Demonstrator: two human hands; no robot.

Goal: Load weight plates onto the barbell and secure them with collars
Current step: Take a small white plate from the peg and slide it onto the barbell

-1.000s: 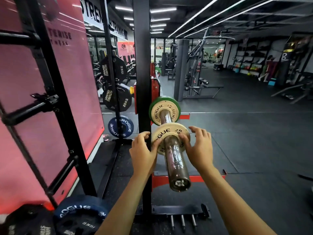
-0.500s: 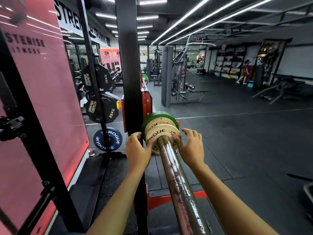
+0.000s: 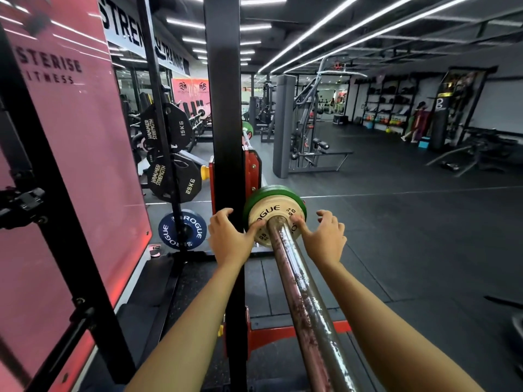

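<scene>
Hands press a small tan plate (image 3: 276, 222) along the barbell sleeve (image 3: 302, 290) in the head view, and it now sits flush against the green plate (image 3: 271, 192) behind it; a second ago a clear gap separated the two. The left hand (image 3: 230, 236) has its grip spread open, thumb on the tan plate's face and fingers beside the black rack upright (image 3: 226, 137). The right hand (image 3: 322, 236) is likewise open, thumb pushing beside the bar, fingers lifted off. That plate looks seated, so the step seems finished; no collar is visible on the sleeve yet, and securing this side likely follows.
</scene>
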